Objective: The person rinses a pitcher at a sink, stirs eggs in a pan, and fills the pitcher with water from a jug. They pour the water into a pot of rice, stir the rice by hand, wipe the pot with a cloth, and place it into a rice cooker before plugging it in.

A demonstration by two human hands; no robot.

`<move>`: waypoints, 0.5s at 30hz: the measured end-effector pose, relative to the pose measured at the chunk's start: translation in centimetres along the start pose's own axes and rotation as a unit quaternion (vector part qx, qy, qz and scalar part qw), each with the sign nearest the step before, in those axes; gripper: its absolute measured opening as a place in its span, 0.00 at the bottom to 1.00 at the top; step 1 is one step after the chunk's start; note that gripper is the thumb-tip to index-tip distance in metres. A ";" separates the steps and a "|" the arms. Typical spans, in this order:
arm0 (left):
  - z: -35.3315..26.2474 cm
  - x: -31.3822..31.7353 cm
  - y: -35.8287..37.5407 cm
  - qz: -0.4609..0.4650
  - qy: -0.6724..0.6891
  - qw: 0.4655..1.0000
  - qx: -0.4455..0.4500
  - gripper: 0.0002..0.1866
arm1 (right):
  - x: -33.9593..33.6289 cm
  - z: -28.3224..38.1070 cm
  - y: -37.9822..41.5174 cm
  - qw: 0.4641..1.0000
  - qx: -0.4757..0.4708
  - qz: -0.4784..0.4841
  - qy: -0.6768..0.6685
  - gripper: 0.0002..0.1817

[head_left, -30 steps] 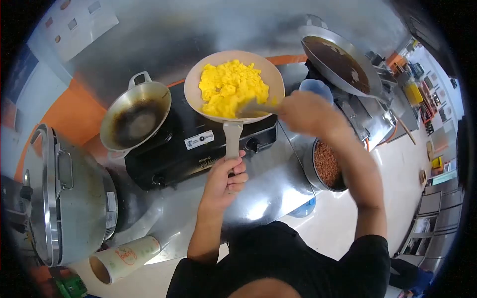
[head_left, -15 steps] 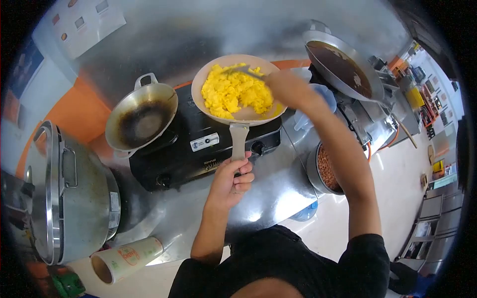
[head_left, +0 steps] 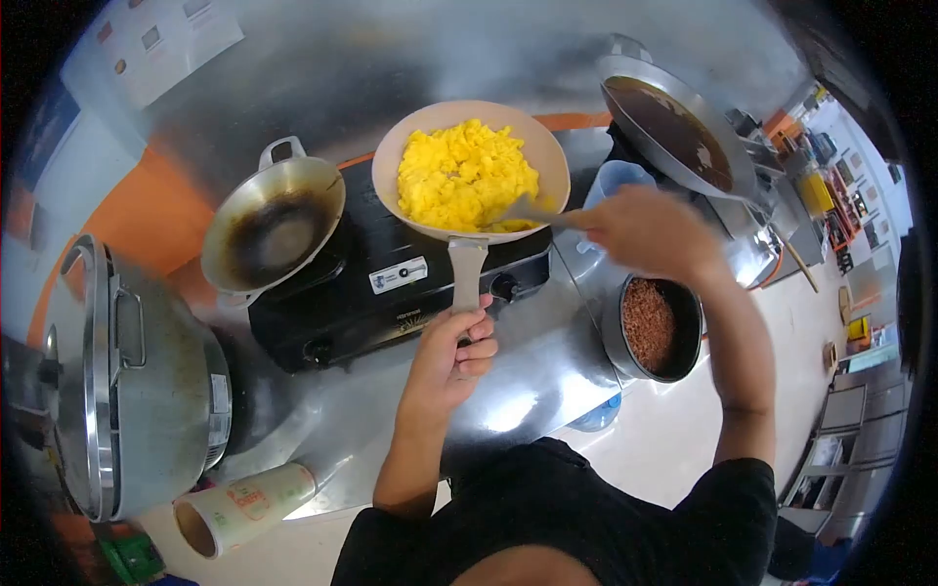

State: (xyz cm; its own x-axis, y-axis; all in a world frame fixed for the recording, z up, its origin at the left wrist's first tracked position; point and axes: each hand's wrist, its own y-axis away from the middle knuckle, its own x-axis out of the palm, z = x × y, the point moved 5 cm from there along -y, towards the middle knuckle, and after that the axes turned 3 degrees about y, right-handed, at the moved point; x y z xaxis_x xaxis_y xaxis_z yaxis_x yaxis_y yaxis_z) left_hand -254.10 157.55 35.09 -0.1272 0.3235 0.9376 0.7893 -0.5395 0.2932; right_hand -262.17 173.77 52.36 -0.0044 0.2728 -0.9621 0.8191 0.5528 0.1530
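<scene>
One broad steel tabletop [head_left: 513, 391] seen from above. On the left, a big lidded pot [head_left: 161, 391]. Toward the middle, a black stove [head_left: 337, 337]; at upper right, a wide wok [head_left: 696, 103] of dark liquid. Above the stove's left side, a two-handled pan [head_left: 278, 234], stained brown inside. Above its right side, a round, pale pan [head_left: 549, 161], tilt hard to judge. At right, below the wok, a deep container [head_left: 691, 337] of reddish-brown crumbly food. Inside the pale pan, a soft heap of yellow egg [head_left: 464, 176], apparently scrambled, reaching the near wall. Left hand [head_left: 449, 356] closed around the pan's handle [head_left: 468, 278], thumb and fingers wrapped. Right hand [head_left: 650, 230] blurred, apparently closed around the grip of a flat-bladed turner [head_left: 528, 210], blade low at the heap's near right edge. For good work: brace the handle firmly with the left hand, slide the blade flat beneath the egg, fold inward from the wall, and use short, gentle strokes to avoid spilling over the low rim.
</scene>
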 end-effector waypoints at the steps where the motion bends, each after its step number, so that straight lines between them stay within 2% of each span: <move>1: 0.1 -0.1 0.1 -0.015 -0.007 1.000 0.007 0.09 | 2.6 0.7 -1.1 0.999 0.010 -0.016 -0.031 0.16; 3: 0.2 -0.1 -0.2 -0.029 -0.022 0.999 0.007 0.11 | 6.4 0.9 -3.8 0.987 0.093 -0.071 -0.112 0.17; 5: 0.1 -0.1 -0.1 -0.023 -0.019 0.999 0.015 0.11 | 8.1 -0.9 -7.2 0.987 0.056 -0.070 -0.136 0.17; 9: -0.2 -0.2 -0.2 -0.015 -0.016 0.999 -0.024 0.09 | 1.9 -4.2 -6.4 0.974 0.048 -0.124 -0.182 0.17; 12: -0.1 -0.1 -0.3 -0.007 -0.009 1.000 -0.014 0.09 | -0.4 -5.5 -7.5 0.976 0.065 -0.172 -0.117 0.17; 14: 0.1 -0.1 -0.3 -0.009 -0.006 1.000 -0.008 0.10 | 0.0 -4.1 -10.1 0.989 0.083 -0.118 -0.012 0.16; 15: 0.2 -0.1 -0.2 -0.011 -0.004 1.000 0.002 0.12 | 1.5 -3.2 -11.7 0.992 0.073 -0.107 0.000 0.17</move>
State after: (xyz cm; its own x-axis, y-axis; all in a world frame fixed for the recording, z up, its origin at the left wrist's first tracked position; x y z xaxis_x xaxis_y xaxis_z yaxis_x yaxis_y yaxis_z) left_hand -254.19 157.79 34.94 -0.1406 0.3409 0.9295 0.7890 -0.5286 0.3132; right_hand -273.63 170.21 49.82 -0.1871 0.1625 -0.9688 0.8740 0.4778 -0.0887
